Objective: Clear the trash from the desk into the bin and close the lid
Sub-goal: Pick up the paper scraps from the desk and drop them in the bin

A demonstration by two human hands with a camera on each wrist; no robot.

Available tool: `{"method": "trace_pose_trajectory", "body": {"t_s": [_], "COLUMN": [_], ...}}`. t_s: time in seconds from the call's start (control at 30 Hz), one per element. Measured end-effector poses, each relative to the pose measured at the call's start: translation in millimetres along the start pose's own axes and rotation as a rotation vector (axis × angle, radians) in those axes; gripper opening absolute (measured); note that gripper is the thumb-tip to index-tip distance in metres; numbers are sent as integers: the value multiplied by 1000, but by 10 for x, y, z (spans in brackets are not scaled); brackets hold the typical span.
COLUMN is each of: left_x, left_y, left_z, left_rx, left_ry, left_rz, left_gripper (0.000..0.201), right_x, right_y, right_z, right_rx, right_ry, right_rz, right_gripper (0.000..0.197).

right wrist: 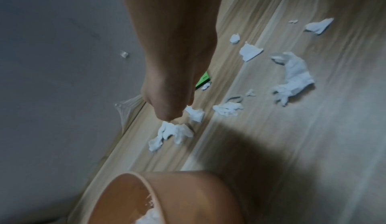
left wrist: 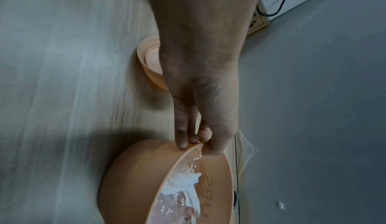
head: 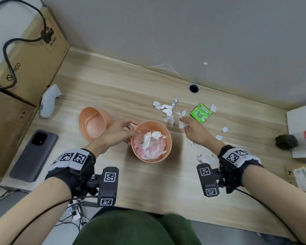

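The left hand [left wrist: 200, 82] is hiding part of the lid [left wrist: 149, 59] in its wrist view. The right hand [right wrist: 171, 85] is covering most of the green packet [right wrist: 203, 79], and its fingertips are out of sight. The bin [right wrist: 188, 199] is running off the bottom edge.

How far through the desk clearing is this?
Partway. Some paper already lies in the bin, whose rim the left hand grips. The right hand pinches a paper scrap. Other scraps, a gum packet and the lid remain on the desk.

On the worktop [head: 148, 188], the bin [head: 167, 138] sits centre; lid [head: 92, 122] just left, paper scraps [head: 168, 110] far right, phone [head: 34, 154] near left.
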State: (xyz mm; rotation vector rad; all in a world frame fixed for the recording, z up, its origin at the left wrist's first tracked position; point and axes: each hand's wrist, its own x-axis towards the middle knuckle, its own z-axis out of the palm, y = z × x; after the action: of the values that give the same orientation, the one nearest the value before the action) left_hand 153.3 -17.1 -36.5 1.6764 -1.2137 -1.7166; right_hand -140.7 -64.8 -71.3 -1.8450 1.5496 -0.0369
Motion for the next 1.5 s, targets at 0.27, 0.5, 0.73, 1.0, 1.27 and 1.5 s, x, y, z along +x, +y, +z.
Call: {"method": "trace_pose_trajectory", "body": {"t_s": [0.27,0.5,0.73,1.0,1.27,1.5], "left_x": [68,28,19,56,68,27], "left_y": [56,28,15,95,165,157], "left_z": [-15,-50,17,206,438,369], "left_rx": [21,11,-33,-3,32,32], "left_ry": [4,52,61,30,11,3], "left_rz": [-3,-1,4,22,48,56], "left_gripper": [28,29,27,32,30,27], "right_x": [624,719,295,-163,-465,-498], "right_y": [-121,-122,110,-46,-711,-652], "right_z": [36,192,293,-162,-378,-284], "right_rx": [-139,-260,-249,201,293,169], "right_ry": [-40,-69,-13,184,82,-101], "right_rz": [-114,-112,-35,20,-222,-316], "right_gripper": [66,54,33,7,9,43]}}
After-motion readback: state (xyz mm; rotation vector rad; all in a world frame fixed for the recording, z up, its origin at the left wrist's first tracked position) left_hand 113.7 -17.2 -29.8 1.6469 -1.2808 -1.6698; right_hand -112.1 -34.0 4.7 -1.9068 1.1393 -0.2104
